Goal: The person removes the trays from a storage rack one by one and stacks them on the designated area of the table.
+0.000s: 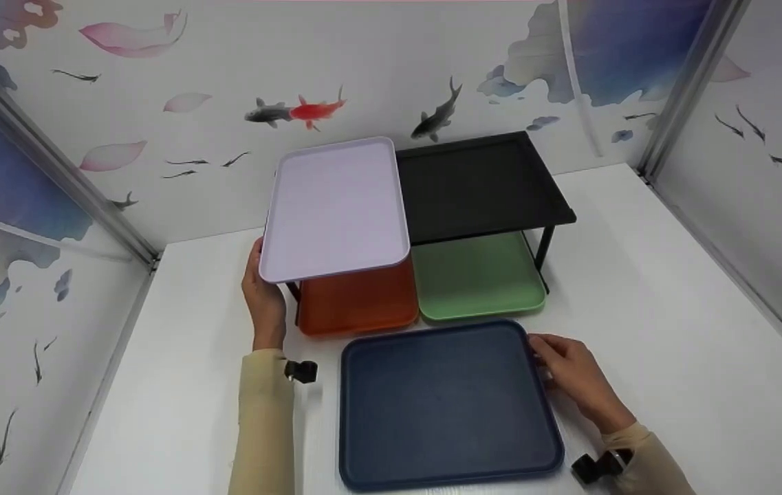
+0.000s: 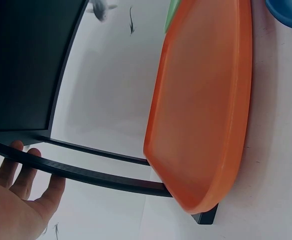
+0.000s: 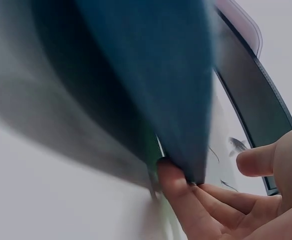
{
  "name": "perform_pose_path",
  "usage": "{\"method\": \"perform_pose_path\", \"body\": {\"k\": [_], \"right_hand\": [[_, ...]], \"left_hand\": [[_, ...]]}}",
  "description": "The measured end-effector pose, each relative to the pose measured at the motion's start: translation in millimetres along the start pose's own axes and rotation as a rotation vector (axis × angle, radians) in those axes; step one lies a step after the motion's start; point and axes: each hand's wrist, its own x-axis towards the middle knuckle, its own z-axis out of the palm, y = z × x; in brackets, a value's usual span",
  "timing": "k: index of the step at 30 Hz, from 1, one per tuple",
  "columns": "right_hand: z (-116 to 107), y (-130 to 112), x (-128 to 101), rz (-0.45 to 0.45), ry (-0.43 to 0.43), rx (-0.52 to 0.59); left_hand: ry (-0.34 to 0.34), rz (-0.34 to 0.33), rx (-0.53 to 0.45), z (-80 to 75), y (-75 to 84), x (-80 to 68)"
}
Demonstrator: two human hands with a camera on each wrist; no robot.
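Observation:
A lilac tray lies on the left part of the black stand. My left hand is at the stand's left side, below the lilac tray's edge. In the left wrist view, its fingers lie along a black bar of the stand, fairly straight. A navy tray is in front of the stand. My right hand touches its right edge near the far corner. In the right wrist view, fingertips meet the rim while the thumb stays apart from it.
Under the stand are an orange tray on the left and a green tray on the right. All stand on a white table. A printed wall rises behind, with side walls left and right.

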Motion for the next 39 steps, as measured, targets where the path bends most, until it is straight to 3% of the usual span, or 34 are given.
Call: {"method": "perform_pose_path", "body": {"k": [7, 14, 23, 30, 36, 39], "right_hand": [[-0.4, 0.0, -0.4, 0.000, 0.006, -0.040], [-1.0, -1.3, -2.3, -0.018, 0.017, -0.070], [-0.4, -3.0, -3.3, -0.020, 0.040, -0.074], [-0.9, -3.0, -4.2, -0.047, 0.053, -0.079], [-0.7, -9.4, -8.6, -0.116, 0.108, -0.148], [2.0, -16.7, -11.6, -0.142, 0.102, -0.126]], "left_hand": [[0.000, -0.007, 0.005, -0.2, 0.4, -0.2], [-0.012, 0.041, -0.036, 0.7, -0.5, -0.1], [-0.010, 0.032, -0.015, 0.4, -1.4, 0.4], [-0.007, 0.046, -0.034, -3.4, -29.6, 14.4], [-0.001, 0.057, -0.028, -4.6, -34.0, 14.4], [0.004, 0.061, -0.018, -5.1, -33.9, 12.9]]}}
